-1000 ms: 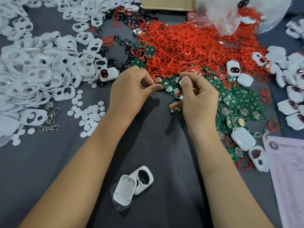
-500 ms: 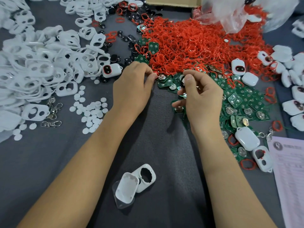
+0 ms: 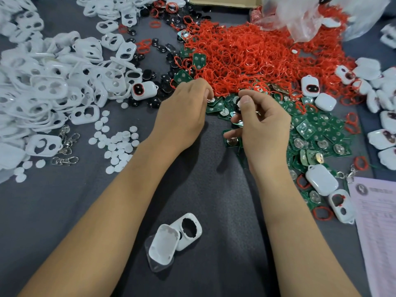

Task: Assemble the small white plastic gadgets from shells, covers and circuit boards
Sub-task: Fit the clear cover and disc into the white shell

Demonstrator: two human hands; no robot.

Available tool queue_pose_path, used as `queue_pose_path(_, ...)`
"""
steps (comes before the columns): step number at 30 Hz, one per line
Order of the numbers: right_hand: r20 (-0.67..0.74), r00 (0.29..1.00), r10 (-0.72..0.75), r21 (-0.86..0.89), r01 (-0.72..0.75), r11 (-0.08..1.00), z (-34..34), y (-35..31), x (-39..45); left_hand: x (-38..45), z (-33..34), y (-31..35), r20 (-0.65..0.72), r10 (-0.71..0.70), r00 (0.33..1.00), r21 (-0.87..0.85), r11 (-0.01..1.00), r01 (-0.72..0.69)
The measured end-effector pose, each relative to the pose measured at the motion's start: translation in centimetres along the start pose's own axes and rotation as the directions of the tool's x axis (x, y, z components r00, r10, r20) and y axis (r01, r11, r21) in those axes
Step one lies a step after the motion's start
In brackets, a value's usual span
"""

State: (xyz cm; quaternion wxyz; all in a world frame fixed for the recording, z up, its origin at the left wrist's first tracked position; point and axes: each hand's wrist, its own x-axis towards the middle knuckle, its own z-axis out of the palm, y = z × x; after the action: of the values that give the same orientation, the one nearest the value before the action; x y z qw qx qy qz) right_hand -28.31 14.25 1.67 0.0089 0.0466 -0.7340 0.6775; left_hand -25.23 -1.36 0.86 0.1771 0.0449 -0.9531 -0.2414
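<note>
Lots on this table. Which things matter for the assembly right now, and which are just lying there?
In the job: right hand, left hand, green circuit boards, open shell, cover.

Lying about: paper form, metal clips, cardboard box, plastic bag.

No legible text; printed sheet (image 3: 383, 228) blurred

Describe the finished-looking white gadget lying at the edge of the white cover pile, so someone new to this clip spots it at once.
Start at the big heap of white covers filling the left of the grey table. At its right edge, just left of the left hand, lies one closed white gadget. Unlike the open, see-through covers around it, its window is filled dark and ringed in red.
</note>
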Motion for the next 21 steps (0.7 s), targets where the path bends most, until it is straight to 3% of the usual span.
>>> queue_pose_path(5,0.014,0.999,-0.050,-0.028,0.050,0.998,0.0,-0.2,-0.2,0.1,0.1,-0.4,0.037,0.046,0.998,0.106,0.993,-0.050)
queue_pose_path(18,0.061,0.998,-0.008,-0.003,0.008,1.000,0.2,-0.2,-0.3,0.9,0.6,-1.0,0.038,-0.019,0.999,0.100,0.995,0.016)
queue_pose_path(21,0.116,0.993,-0.012,0.022,0.009,1.000,0.2,-0.3,-0.5,0.7,0.3,-0.4,-0.032,0.010,0.999,0.089,0.996,-0.007)
